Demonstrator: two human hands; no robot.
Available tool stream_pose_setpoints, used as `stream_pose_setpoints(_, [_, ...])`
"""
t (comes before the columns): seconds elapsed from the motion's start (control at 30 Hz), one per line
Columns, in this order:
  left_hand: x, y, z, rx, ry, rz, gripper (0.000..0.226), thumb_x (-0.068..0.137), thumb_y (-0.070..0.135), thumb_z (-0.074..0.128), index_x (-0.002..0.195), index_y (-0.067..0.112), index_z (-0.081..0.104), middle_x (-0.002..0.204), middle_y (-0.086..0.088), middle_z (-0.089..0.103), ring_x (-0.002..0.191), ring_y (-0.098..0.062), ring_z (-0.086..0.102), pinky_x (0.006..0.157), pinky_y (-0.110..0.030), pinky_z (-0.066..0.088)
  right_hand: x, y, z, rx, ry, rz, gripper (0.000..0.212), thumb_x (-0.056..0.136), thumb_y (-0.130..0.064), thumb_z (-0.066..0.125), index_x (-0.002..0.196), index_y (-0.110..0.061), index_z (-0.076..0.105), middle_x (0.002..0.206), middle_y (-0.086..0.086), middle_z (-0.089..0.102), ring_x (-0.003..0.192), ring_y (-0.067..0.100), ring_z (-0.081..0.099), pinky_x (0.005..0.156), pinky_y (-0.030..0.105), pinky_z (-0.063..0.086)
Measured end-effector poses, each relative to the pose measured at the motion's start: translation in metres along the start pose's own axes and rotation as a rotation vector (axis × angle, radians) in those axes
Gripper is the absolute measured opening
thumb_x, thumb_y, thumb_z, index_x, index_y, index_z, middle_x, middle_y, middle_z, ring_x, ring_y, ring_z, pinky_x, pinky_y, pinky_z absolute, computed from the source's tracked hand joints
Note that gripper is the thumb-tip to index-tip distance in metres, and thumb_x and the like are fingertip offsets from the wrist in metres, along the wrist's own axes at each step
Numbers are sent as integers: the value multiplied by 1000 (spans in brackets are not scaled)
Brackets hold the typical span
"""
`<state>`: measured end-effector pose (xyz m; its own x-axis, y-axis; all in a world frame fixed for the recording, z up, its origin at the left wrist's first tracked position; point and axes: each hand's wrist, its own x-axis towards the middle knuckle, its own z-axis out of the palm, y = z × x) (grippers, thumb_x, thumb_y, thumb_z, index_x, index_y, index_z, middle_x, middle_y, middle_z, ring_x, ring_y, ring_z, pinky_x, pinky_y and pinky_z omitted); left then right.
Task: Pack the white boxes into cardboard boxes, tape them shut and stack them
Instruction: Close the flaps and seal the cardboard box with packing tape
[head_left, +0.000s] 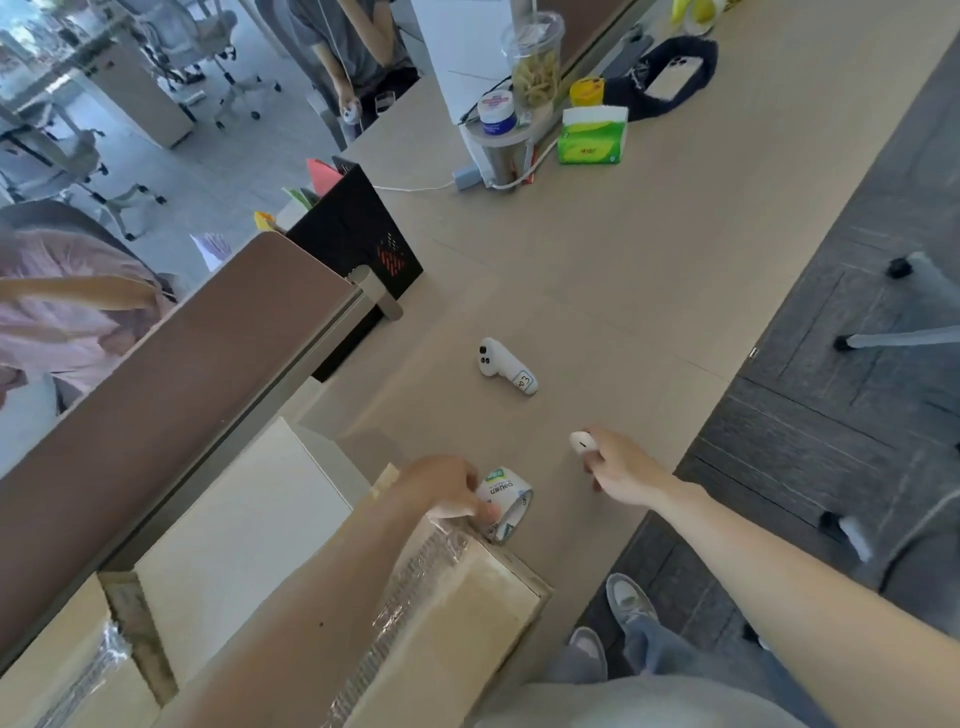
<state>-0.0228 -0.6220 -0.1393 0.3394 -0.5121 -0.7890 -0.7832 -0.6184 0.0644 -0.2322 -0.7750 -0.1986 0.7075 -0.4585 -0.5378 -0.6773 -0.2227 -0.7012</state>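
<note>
Holding: my left hand (447, 488) grips the tape roll (506, 501) with curled fingers at the cardboard box's (467, 613) far corner; I judge this keeps the tape handy.
Right hand (618, 467): closed round a small white device (581, 442), right of the cardboard box.
White box (234, 519): just beside its left side.
Room: bare table (597, 291) beyond it; the table edge runs close on its right.

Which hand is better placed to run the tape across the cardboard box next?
Left. The left hand grips the tape roll at the far edge of the cardboard box; the right hand is over the table, holding a small white device.
</note>
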Motion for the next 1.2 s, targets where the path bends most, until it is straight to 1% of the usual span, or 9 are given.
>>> stream_pose_setpoints(0.1, [9,-2,-7,-155,-118,95,48,67,52,77,95,14,66,71,5,64,59,-17,62,56,-25,42,-35,-9,3,66,-37,19,33,105,-23,30,137,-14,38,112,5,59,81,17,67,73,36,53])
stream_pose_setpoints(0.2, [21,1,-10,-312,-222,139,45,62,39,77,90,6,62,75,-13,57,57,-26,60,51,-26,45,-65,-21,9,63,-28,22,33,106,-22,28,137,-15,37,107,-1,57,72,8,63,62,21,45])
stream_pose_setpoints(0.33, [28,4,-7,-385,-267,210,38,66,37,78,87,7,69,80,-18,63,57,-25,57,53,-26,42,-96,-36,28,8,49,-33,8,106,-22,29,102,-20,36,82,-5,51,70,15,59,56,20,36])
stream_pose_setpoints(0.43, [30,2,-6,-439,-343,284,25,76,32,78,81,9,70,76,-11,69,60,-23,61,54,-28,47,-113,-47,44,-27,50,-34,17,107,-26,29,99,-15,39,70,-3,52,59,9,54,56,25,38])
stream_pose_setpoints(0.57, [30,0,-5,-462,-234,392,20,95,11,66,76,10,59,59,3,58,49,-9,52,51,-21,42,-121,-58,65,1,101,-31,24,106,-28,30,94,-12,43,62,-1,54,50,10,53,57,33,41])
stream_pose_setpoints(0.7, [34,-3,-2,-436,-150,509,19,90,7,70,74,9,63,57,10,63,50,-3,57,56,-15,42,-118,-72,84,-15,166,-29,27,105,-28,32,88,-10,43,64,-3,50,51,14,58,54,32,38])
stream_pose_setpoints(0.9, [40,-6,-2,-424,-19,558,37,68,37,78,64,7,57,55,7,46,50,-9,40,58,-28,29,-107,-79,89,-143,233,-35,30,104,-25,36,75,-18,34,63,-4,43,51,12,41,49,25,24])
stream_pose_setpoints(1.07, [33,-8,-1,-481,-14,530,20,82,24,81,73,11,69,57,5,64,48,-10,57,49,-19,42,-100,-83,97,-233,247,-50,29,103,-25,38,75,-18,34,63,-5,40,56,16,36,52,31,26])
stream_pose_setpoints(1.2, [32,-8,-4,-551,-21,556,21,74,28,87,78,13,73,73,-10,74,60,-19,67,66,-34,57,-94,-89,97,-314,225,-69,25,103,-27,37,81,-16,37,66,-2,44,63,25,45,61,40,36])
